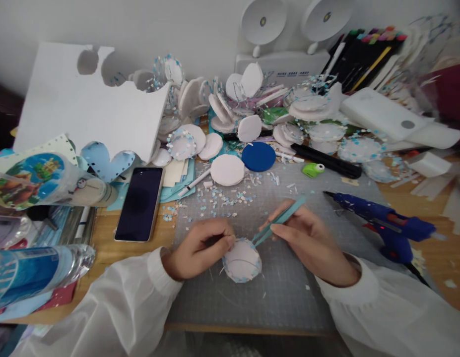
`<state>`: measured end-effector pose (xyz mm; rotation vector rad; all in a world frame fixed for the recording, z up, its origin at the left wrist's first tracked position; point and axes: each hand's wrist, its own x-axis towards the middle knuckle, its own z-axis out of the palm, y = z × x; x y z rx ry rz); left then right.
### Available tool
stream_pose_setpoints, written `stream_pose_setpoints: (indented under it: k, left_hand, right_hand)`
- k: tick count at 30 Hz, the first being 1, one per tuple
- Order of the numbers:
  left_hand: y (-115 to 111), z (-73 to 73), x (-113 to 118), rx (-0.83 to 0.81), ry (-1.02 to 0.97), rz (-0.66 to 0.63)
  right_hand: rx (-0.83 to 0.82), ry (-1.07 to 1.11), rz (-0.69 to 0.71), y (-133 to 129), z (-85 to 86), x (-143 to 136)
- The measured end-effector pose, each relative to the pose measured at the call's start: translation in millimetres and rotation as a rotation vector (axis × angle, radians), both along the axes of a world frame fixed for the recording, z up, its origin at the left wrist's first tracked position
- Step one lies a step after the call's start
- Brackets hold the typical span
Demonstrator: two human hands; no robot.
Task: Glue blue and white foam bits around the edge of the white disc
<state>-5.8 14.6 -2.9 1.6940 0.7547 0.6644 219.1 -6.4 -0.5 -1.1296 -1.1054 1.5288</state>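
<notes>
"So, where is the disc (242, 261) sitting?"

"It's lying at the fingertips of the left hand (203, 245), just to their right and a little nearer the body, over the grey mat (289, 302)."

"And that hand, is it gripping?"

"Yes, its fingers are curling in, and thumb and forefinger are pinching the disc's upper left edge. Small blue and white bits are ringing the rim, and a thin dark line is curving across the white face."

"What is the right hand (307, 233) doing?"

"It's gripping the teal tweezers (280, 220) between thumb and fingers. They're slanting down to the left, their tips reaching the disc's upper right edge. I can't tell whether the tips are touching it or closing on anything."

"So the disc is lying between the two hands?"

"Yes, nearer the left one. The right is staying off it, with only the tweezers bridging the gap."

"And around them?"

"Tiny stars (230, 198) are lying scattered beyond the left hand, a phone (139, 204) is resting farther left, and a blue glue gun (382, 215) is lying to the right of the right hand."
</notes>
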Motion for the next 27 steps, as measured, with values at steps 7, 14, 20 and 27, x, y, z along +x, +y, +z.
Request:
stream_pose_setpoints:
  k: [7,14,20,27]
  left_hand:
    - [0.1,-0.1,-0.2,0.012,0.035,0.011]
    - [0.5,-0.6,1.3,0.058,0.033,-0.015]
    - [1.8,1.1,1.1,0.091,-0.001,-0.090]
    - [1.7,0.0,0.9,0.038,-0.034,-0.079]
  right_hand:
    - [0.345,-0.139,0.066,-6.4,5.3,1.3]
    - [0.302,-0.145,0.062,-3.7,5.0,-1.5]
    - [0.008,-0.034,0.093,1.8,-2.4,1.7]
    - [-0.141,0.042,0.070,5.2,-4.4,-0.8]
